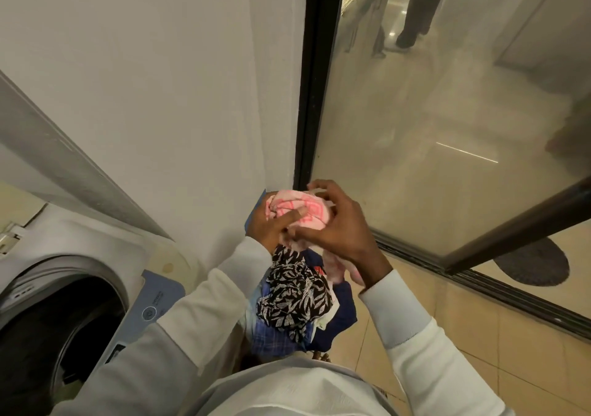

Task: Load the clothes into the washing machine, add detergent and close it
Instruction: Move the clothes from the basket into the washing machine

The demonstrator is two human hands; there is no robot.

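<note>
both the left hand [271,223] and right hand [342,227] grip a bunched pink cloth [297,211].

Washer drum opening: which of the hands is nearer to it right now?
Left. The left hand grips the pink cloth to the right of the drum opening; the right hand grips the same cloth farther right.

Soft pink cloth [297,212], glossy glass door [447,134], matt wall [160,95].
</note>
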